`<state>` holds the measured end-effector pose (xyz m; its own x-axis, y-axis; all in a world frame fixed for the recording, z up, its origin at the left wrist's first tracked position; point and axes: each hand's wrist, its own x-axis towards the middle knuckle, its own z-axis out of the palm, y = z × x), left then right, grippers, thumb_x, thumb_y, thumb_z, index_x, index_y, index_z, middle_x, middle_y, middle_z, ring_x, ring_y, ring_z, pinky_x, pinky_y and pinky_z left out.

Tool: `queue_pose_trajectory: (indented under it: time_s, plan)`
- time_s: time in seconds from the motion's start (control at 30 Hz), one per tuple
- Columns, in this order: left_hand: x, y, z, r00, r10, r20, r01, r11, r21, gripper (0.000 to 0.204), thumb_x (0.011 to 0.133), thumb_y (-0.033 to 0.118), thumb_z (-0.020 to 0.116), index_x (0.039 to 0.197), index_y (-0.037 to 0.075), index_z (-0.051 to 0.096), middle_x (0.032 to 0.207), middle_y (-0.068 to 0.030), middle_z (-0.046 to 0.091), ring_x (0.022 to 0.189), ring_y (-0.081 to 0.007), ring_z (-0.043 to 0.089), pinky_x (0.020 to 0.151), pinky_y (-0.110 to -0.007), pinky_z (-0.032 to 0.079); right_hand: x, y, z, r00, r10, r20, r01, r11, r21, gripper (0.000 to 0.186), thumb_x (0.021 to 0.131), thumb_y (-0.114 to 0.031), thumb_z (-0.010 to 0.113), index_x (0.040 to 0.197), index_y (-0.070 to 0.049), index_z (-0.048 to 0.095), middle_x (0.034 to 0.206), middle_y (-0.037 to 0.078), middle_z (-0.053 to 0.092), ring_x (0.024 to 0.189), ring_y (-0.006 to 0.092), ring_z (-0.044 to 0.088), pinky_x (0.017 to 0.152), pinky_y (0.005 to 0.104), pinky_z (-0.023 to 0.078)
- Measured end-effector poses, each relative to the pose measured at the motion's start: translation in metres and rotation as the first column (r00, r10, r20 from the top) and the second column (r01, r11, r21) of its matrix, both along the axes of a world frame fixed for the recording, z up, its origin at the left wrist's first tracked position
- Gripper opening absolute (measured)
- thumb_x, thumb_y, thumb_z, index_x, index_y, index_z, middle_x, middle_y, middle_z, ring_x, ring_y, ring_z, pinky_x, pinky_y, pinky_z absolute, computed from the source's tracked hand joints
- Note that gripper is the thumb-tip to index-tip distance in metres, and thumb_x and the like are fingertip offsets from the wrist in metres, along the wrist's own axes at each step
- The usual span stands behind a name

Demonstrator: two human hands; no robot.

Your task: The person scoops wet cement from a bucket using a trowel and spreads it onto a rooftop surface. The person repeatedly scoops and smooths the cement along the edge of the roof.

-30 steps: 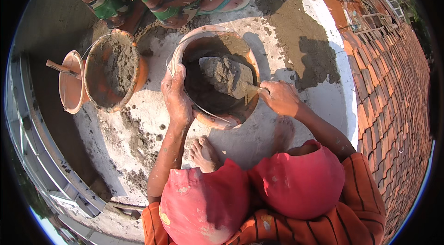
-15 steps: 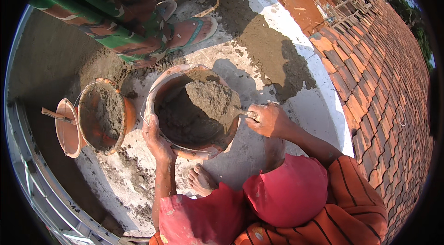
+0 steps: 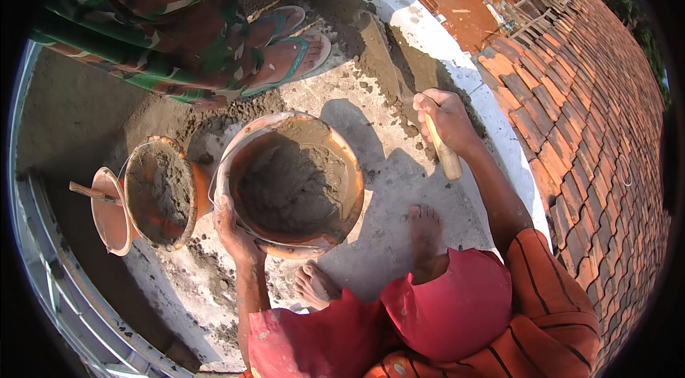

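Observation:
My left hand [image 3: 239, 235] grips the near-left rim of an orange bucket [image 3: 354, 178] holding grey wet mortar [image 3: 282, 192]. My right hand [image 3: 446, 121] is closed round the trowel's wooden handle [image 3: 447, 160]; its blade reaches into a mortar strip [image 3: 374, 49] along a white edge [image 3: 492, 110], past the bucket's upper right. Left of the bucket stand a second mortar-coated orange bucket [image 3: 198, 199] and a smaller peach bucket [image 3: 107, 224] with a wooden-handled tool across it.
A co-worker's camouflage-trousered legs [image 3: 164, 57] and sandalled feet [image 3: 296, 60] stand at upper left. A sloped tiled roof [image 3: 585, 128] lies beyond the white edge. Curved metal framing [image 3: 53, 264] lines the left. My bare feet [image 3: 424, 232] are below the bucket.
My right hand and trowel have moved from inside the bucket up and right onto the mortar strip. My left hand stays on the bucket. The co-worker's feet show lower and further left than at first.

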<state>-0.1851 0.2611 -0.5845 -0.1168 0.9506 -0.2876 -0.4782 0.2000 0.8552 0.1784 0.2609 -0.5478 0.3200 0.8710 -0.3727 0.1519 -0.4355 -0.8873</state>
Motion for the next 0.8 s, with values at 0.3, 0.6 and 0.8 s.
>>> queue_pose_trajectory:
  time_s: [0.3, 0.6, 0.8]
  plan:
    - [0.009, 0.017, 0.002, 0.998, -0.069, -0.009, 0.069, 0.996, 0.048, 0.047, 0.093, 0.031, 0.052, 0.125, -0.004, 0.049, 0.121, -0.0135, 0.056, 0.11, -0.0211, 0.055, 0.096, -0.034, 0.042, 0.003, -0.163, -0.002, 0.94, 0.036, 0.339, 0.002, 0.994, -0.112, 0.021, 0.088, -0.021, 0.054, 0.08, -0.002, 0.056, 0.065, 0.003, 0.053, 0.053, 0.0098, 0.05, 0.05, 0.026, 0.042]
    - [0.046, 0.003, 0.01, 0.966, -0.154, -0.209, 0.184, 0.974, 0.13, 0.044, 0.094, 0.027, 0.053, 0.126, -0.004, 0.051, 0.118, -0.0119, 0.056, 0.109, -0.0178, 0.052, 0.096, -0.032, 0.039, -0.001, 0.083, -0.131, 0.762, -0.057, 0.645, -0.07, 0.983, 0.169, 0.03, 0.089, -0.03, 0.057, 0.102, -0.002, 0.058, 0.091, 0.021, 0.063, 0.088, 0.0358, 0.061, 0.079, 0.0428, 0.046]
    - [0.042, 0.005, 0.009, 0.979, -0.135, -0.155, 0.152, 0.983, 0.101, 0.044, 0.094, 0.026, 0.052, 0.126, -0.004, 0.051, 0.119, -0.012, 0.056, 0.11, -0.0177, 0.052, 0.096, -0.032, 0.039, -0.002, 0.075, -0.121, 0.794, -0.111, 0.598, 0.06, 0.993, 0.104, 0.03, 0.089, -0.031, 0.056, 0.106, -0.006, 0.058, 0.098, 0.024, 0.064, 0.097, 0.0427, 0.058, 0.084, 0.048, 0.045]
